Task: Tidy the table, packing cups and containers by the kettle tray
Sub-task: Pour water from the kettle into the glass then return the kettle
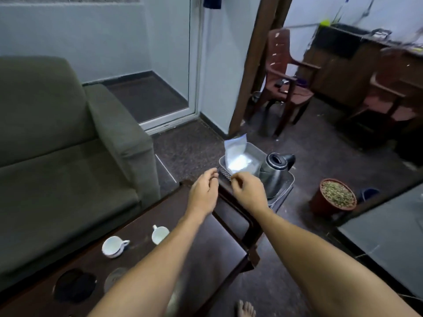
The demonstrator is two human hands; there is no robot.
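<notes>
Mount: worn on the person's head, one wide-angle view.
Facing: forward and down, over the dark table [217, 248] toward the kettle [273, 172].
Nearness: close; both forearms [160, 259] filled the lower frame, left hand [203, 191] and right hand [248, 191] sat mid-frame.

A home sitting room: green sofa [68, 156], plastic chairs [288, 76], potted plant [334, 195].

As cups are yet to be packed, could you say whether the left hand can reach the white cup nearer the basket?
Probably yes: only bare table lies between the left hand and that cup, which stands beside its forearm.
</notes>
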